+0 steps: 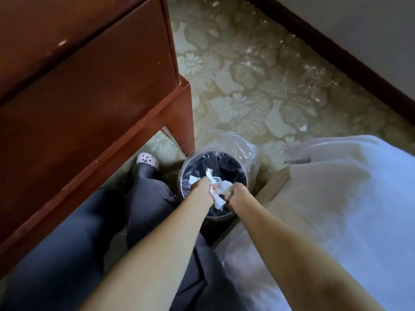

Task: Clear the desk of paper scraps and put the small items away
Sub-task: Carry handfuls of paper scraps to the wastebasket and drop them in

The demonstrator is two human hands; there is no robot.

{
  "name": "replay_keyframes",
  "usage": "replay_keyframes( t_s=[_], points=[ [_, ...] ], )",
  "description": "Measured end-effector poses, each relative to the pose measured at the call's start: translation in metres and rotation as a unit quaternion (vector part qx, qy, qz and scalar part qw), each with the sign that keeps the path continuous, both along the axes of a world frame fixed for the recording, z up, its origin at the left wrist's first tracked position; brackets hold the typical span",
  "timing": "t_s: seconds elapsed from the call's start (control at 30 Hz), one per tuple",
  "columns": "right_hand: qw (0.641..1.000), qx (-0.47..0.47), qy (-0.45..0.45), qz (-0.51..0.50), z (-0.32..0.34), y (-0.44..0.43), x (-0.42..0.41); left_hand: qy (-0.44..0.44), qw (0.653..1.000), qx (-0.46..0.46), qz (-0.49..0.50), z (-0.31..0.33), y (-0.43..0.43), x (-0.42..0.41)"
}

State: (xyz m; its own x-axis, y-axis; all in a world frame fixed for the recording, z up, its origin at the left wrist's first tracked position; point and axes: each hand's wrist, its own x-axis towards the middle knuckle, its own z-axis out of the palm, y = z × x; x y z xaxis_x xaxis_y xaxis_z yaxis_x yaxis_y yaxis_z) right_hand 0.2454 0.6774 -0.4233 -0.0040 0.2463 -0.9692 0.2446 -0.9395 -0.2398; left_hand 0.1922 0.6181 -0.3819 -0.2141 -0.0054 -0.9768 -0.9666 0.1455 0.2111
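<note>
White paper scraps (217, 191) are bunched between the person's two hands, directly above the open mouth of a small round waste bin (238, 169). The bin stands on the patterned carpet (247, 90), just right of the near leg of the red-brown wooden desk (94, 90) and left of a bed draped in pale sheeting (336, 209). A clear plastic liner (235, 143) stands loosely above the bin's far rim.

The left hand (202, 187) is closed on the left side of the wad. The right hand (237, 194) is closed on its right side. Some white paper already shows inside the bin.

Judged step: releasing the scraps into the bin.

Recommended procedure:
1. Keep both hands centred over the opening, inside the rim.
2. Lower the wad below the liner edge before letting go, since light paper is likely to drift.
3. Open both hands together and check that no piece clings to the fingers.

The desk top is not visible, so remaining scraps and small items cannot be assessed.
</note>
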Motion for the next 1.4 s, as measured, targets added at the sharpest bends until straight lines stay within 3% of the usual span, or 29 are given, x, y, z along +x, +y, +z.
replay_keyframes(
  t_s=[0.1,0.23,0.43,0.5,0.57,0.73,0.83,1.0,1.17,1.3,1.4],
  points=[
    [0.998,-0.034,-0.054,-0.010,-0.013,0.005,-0.003,-0.016,0.999,0.008,-0.032,-0.006,0.000,-0.006],
    [0.997,-0.065,-0.042,-0.020,-0.005,0.009,0.001,-0.058,0.996,0.058,0.045,-0.010,-0.008,0.000],
    [0.998,-0.020,-0.024,0.050,0.014,0.004,0.012,-0.057,0.988,0.093,0.111,0.011,-0.016,0.004],
    [0.996,-0.001,0.015,0.090,0.017,0.000,0.013,-0.036,0.989,0.100,0.108,0.029,-0.018,0.006],
    [0.990,0.023,-0.004,0.136,0.022,-0.003,0.015,-0.004,0.991,0.102,0.082,0.047,-0.022,0.006],
    [0.954,0.168,0.007,0.247,0.063,-0.013,0.010,0.142,0.986,0.083,-0.018,0.103,-0.039,0.005],
    [0.902,0.303,0.092,0.293,0.117,-0.026,0.004,0.261,0.958,0.089,-0.075,0.150,-0.055,0.012],
    [0.741,0.548,0.215,0.324,0.238,-0.070,0.000,0.458,0.876,0.116,-0.097,0.238,-0.089,0.018],
    [0.661,0.601,0.322,0.313,0.322,-0.129,-0.014,0.598,0.796,0.090,-0.017,0.313,-0.158,0.012],
    [0.598,0.623,0.344,0.370,0.343,-0.183,-0.048,0.666,0.745,-0.026,0.021,0.337,-0.231,-0.012],
    [0.512,0.639,0.328,0.471,0.351,-0.224,-0.079,0.665,0.732,-0.150,-0.006,0.334,-0.277,-0.034]
  ],
)
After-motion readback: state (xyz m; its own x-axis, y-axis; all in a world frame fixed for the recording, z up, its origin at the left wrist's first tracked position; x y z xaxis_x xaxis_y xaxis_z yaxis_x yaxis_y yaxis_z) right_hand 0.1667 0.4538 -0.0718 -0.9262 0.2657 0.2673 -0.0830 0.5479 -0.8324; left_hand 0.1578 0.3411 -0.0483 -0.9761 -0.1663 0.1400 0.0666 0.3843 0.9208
